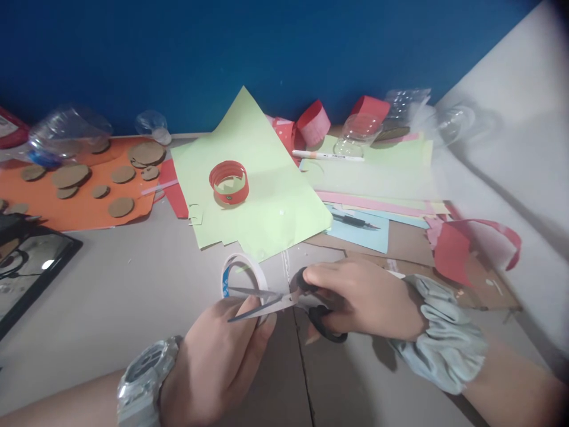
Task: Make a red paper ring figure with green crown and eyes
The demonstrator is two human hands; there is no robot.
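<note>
Black-handled metal scissors [281,302] are in the right hand [367,296], whose thumb and fingers are curled around the handles; the two blades stand apart, pointing left across the near edge of a white tape roll with blue print inside [261,277]. Whether they touch it, I cannot tell. The left hand [222,350] is nearly closed, pinching the roll's near edge between thumb and fingers, low over the grey surface [169,279].

Counted out: one pair of scissors and one tape roll. One red paper ring [235,194] stands on one large light-green paper sheet [271,160] just beyond the roll. One white marker [329,156] and one black pen [355,222] lie to the right, the pen on light-blue paper [360,237]. At the left, at least nine round brown cardboard discs [71,176] rest on orange paper [95,216], some overlapping. One translucent watch [149,365] circles the left wrist, one pale fabric scrunchie [448,332] the right.
</note>
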